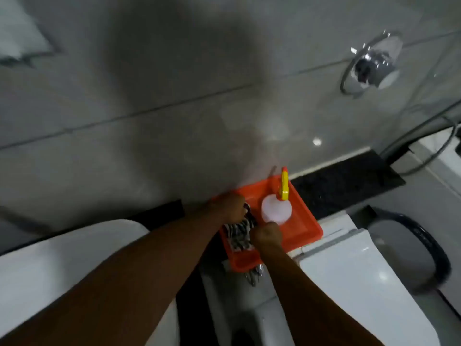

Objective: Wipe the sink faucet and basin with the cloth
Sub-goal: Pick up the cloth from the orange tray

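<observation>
Cloth [240, 234], striped black and white, lies bunched in the left half of an orange tray [303, 222], caught between your two hands. Your left hand [230, 207] reaches over the tray's far left corner, its grip curled around the cloth's far end. Your right hand [267, 236] sits at the cloth's near right edge, grip closed in a fist on the fabric. Just right of the cloth, a white spray bottle [276, 209] with a yellow trigger [284, 187] stands in the same tray, touching your right knuckles. The tray rests on a white ledge against the tiled wall [149, 96]. A chrome wall fitting [371, 64] shines at far right.
</observation>
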`<action>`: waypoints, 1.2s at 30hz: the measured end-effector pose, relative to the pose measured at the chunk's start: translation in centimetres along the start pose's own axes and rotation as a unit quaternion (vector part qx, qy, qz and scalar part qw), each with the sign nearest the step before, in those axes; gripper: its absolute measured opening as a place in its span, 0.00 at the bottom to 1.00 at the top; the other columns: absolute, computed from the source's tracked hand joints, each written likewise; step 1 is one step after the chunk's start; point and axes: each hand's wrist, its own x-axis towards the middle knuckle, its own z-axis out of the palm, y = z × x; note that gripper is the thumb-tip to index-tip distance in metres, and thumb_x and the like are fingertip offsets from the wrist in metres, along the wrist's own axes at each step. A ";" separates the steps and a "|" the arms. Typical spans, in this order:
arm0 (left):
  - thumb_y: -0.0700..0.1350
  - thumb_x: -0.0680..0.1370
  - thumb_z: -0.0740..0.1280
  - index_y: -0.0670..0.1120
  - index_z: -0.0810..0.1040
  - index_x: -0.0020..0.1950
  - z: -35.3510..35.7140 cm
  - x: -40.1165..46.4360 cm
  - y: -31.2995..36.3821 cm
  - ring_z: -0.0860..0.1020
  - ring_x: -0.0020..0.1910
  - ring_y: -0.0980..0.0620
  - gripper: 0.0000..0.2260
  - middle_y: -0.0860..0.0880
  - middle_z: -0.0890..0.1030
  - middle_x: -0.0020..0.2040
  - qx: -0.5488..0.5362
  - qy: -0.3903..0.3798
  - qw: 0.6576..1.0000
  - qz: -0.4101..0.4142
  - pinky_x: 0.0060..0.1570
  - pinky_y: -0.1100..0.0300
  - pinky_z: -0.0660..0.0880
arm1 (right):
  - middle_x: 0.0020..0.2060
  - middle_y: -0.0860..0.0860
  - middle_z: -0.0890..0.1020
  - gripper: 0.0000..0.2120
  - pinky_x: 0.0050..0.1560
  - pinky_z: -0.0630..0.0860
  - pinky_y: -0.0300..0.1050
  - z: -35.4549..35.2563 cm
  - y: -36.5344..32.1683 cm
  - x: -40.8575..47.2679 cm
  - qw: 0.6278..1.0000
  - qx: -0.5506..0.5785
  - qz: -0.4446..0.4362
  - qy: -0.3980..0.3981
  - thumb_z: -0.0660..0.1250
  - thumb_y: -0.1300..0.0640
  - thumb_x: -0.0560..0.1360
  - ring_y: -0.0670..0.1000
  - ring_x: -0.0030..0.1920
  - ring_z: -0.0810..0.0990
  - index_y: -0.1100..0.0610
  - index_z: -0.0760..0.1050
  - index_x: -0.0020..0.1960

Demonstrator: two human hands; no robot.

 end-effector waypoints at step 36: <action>0.51 0.75 0.73 0.40 0.84 0.56 -20.7 -30.6 -9.6 0.85 0.51 0.42 0.16 0.41 0.87 0.50 -0.656 0.179 0.719 -0.141 0.54 0.48 0.82 | 0.59 0.65 0.82 0.21 0.54 0.83 0.54 -1.9 -19.7 -19.4 0.847 0.282 -0.194 -0.407 0.68 0.57 0.75 0.62 0.59 0.82 0.67 0.77 0.64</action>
